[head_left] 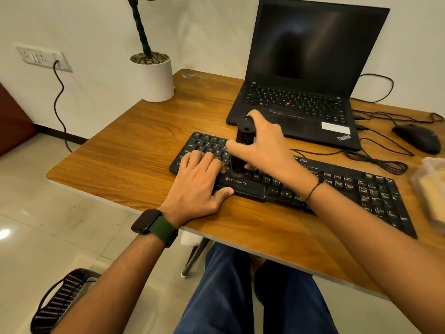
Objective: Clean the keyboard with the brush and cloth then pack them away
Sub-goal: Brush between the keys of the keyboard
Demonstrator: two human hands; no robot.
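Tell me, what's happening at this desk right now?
A person sits at a wooden desk, cleaning a black keyboard. Their right hand grips a black brush, held upright with its bristles down on the keys near the middle-left of the board. Their left hand lies flat over the keyboard's left end, apparently steadying it. An open laptop with a dark screen sits behind, and a mouse lies to the right. No cloth is clearly visible.
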